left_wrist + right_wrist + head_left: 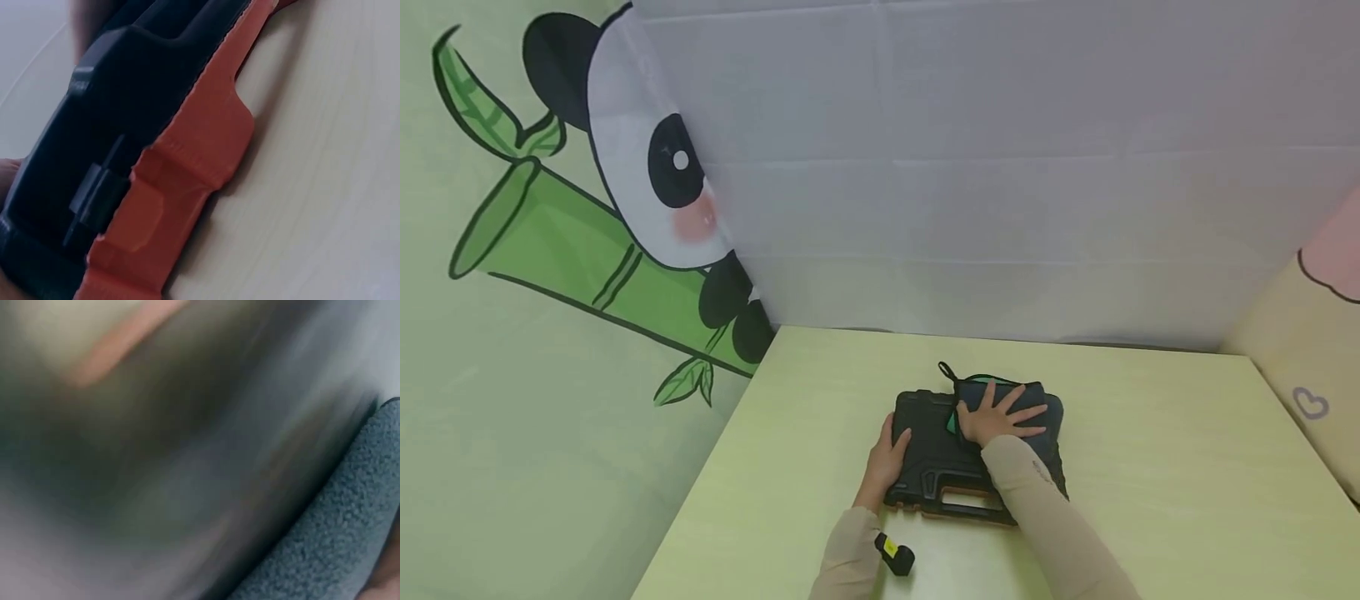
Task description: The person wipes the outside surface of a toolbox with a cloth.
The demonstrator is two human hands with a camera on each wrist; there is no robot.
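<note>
A black plastic carrying case (928, 450) lies flat on the table, its handle toward me. Its lower half is orange, as the case's front side (194, 131) shows in the left wrist view. My left hand (886, 457) grips the case's left edge, thumb on top and fingers along the side. On the case lies a dark blue pouch (1030, 400) with green trim and a black loop. My right hand (996, 418) presses on the pouch with fingers spread. The right wrist view is blurred; a grey-blue textured fabric (325, 519) fills its lower right.
The pale table (1187, 467) extends on both sides of the case. A small black device (897, 557) with a yellow label is beside my left cuff. A plain light curtain (1000, 208) hangs behind the table, and a panda-printed cloth (625, 183) is at left.
</note>
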